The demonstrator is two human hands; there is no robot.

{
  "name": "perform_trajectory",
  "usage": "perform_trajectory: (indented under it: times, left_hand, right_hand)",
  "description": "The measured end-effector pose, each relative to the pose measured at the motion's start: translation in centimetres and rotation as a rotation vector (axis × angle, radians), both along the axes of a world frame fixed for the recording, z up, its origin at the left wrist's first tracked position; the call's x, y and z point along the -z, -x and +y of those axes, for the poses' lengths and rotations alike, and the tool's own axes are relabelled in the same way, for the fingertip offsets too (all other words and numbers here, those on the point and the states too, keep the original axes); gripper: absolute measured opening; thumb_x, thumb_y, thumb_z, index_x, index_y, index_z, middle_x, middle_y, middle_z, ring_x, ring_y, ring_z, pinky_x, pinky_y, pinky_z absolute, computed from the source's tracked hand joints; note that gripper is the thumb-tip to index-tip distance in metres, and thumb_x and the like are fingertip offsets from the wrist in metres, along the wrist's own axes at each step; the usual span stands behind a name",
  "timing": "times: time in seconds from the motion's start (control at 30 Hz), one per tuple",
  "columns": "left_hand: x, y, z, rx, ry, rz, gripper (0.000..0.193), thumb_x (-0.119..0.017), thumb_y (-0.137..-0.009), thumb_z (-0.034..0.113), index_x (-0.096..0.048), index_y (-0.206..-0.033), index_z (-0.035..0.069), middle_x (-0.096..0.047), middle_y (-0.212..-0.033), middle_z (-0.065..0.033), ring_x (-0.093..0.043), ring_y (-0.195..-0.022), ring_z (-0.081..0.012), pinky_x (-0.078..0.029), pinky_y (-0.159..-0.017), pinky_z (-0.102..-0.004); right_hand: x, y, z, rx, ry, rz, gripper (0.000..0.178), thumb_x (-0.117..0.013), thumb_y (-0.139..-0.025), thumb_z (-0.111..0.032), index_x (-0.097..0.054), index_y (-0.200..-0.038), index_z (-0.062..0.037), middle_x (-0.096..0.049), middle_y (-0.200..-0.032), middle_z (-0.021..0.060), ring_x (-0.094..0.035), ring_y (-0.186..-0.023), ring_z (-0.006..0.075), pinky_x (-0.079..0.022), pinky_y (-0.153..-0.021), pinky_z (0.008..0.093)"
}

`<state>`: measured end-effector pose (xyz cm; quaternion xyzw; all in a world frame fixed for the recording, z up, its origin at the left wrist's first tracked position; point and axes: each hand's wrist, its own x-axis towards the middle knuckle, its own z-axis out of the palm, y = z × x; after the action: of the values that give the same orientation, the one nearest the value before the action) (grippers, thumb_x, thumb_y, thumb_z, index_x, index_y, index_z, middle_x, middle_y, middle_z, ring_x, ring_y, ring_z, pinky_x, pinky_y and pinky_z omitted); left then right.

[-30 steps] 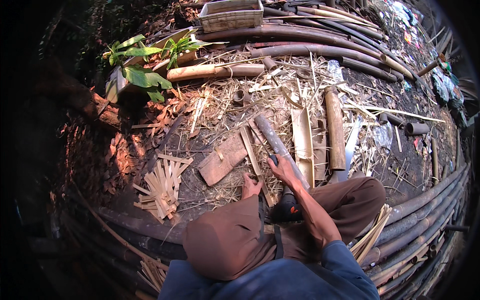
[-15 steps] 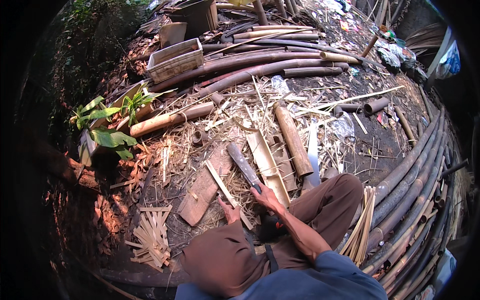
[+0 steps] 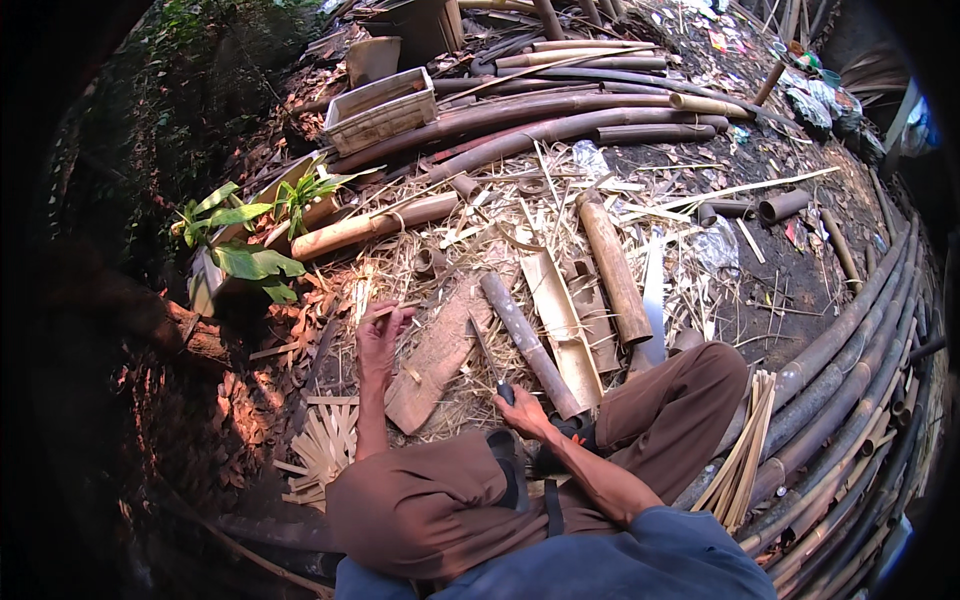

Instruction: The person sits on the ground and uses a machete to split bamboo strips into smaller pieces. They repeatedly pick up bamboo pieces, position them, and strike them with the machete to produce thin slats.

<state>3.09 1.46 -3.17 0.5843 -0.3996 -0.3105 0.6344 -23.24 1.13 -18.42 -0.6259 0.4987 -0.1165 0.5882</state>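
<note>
My left hand [image 3: 375, 345] is raised over the left of the work spot, its fingers closed on a thin bamboo strip [image 3: 403, 306] seen nearly end-on. Lower down, my right hand [image 3: 523, 410] grips the black handle of a knife [image 3: 487, 350], whose narrow blade points away from me. Between the two hands lies a flat wooden board [image 3: 430, 375] on the ground. A dark bamboo tube [image 3: 530, 345] rests just beyond the knife, beside a split bamboo half [image 3: 560, 325]. A pile of cut strips [image 3: 328, 440] lies below my left forearm.
A saw blade [image 3: 653, 300] and a thick bamboo piece [image 3: 612, 265] lie ahead of my right knee. Bundled strips [image 3: 740, 455] and long bamboo poles [image 3: 830, 370] run along the right. A plastic crate [image 3: 380, 112] and leafy plant [image 3: 250, 262] are at the far left.
My left hand has lifted away to the upper left with the strip. My right hand has shifted slightly down, and the knife blade now shows clear of the dark tube. The view has shifted.
</note>
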Motion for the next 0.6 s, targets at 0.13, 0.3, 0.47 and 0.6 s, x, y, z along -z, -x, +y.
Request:
perform_trajectory:
  times: [0.13, 0.3, 0.47, 0.6]
  left_hand:
    - [2.7, 1.7, 0.1, -0.151, -0.021, -0.073, 0.027, -0.061, -0.097, 0.026, -0.060, -0.107, 0.001, -0.064, -0.078, -0.0039, -0.069, -0.077, -0.0159, -0.054, -0.069, -0.0267]
    - [3.5, 1.2, 2.0, -0.260, -0.181, -0.112, 0.024, -0.065, -0.095, 0.026, -0.062, -0.093, 0.001, -0.060, -0.071, -0.0012, -0.059, -0.060, -0.0127, -0.048, -0.062, -0.0257]
    - [0.8, -1.0, 0.9, -0.486, 0.106, -0.693, 0.033, -0.065, -0.094, 0.034, -0.064, -0.097, 0.001, -0.063, -0.089, -0.0055, -0.057, -0.079, -0.0160, -0.047, -0.074, -0.0299]
    - [-1.9, 0.6, -3.8, -0.397, 0.409, -0.216, 0.030, -0.054, -0.101, 0.034, -0.053, -0.095, 0.004, -0.056, -0.079, -0.0046, -0.055, -0.073, -0.0147, -0.047, -0.069, -0.0287]
  right_hand:
    - [2.8, -0.5, 0.2, 0.095, 0.028, -0.023, 0.047, -0.060, -0.088, -0.045, -0.061, -0.098, 0.0002, -0.063, -0.077, 0.0122, -0.061, -0.073, 0.0210, -0.048, -0.068, 0.0362]
    - [3.5, 0.7, 0.3, 0.006, -0.092, -0.063, 0.059, -0.058, -0.089, -0.045, -0.054, -0.123, 0.0029, -0.066, -0.102, 0.0239, -0.064, -0.098, 0.0356, -0.048, -0.087, 0.0408]
    - [4.9, 1.0, 0.4, 0.000, -0.009, -0.086, 0.052, -0.053, -0.094, -0.045, -0.051, -0.117, 0.0013, -0.062, -0.091, 0.0199, -0.064, -0.083, 0.0306, -0.048, -0.074, 0.0405]
    - [6.0, 1.8, 0.4, 0.094, 0.343, -0.014, 0.051, -0.050, -0.095, -0.049, -0.053, -0.106, 0.0005, -0.062, -0.078, 0.0179, -0.064, -0.065, 0.0267, -0.048, -0.061, 0.0397]
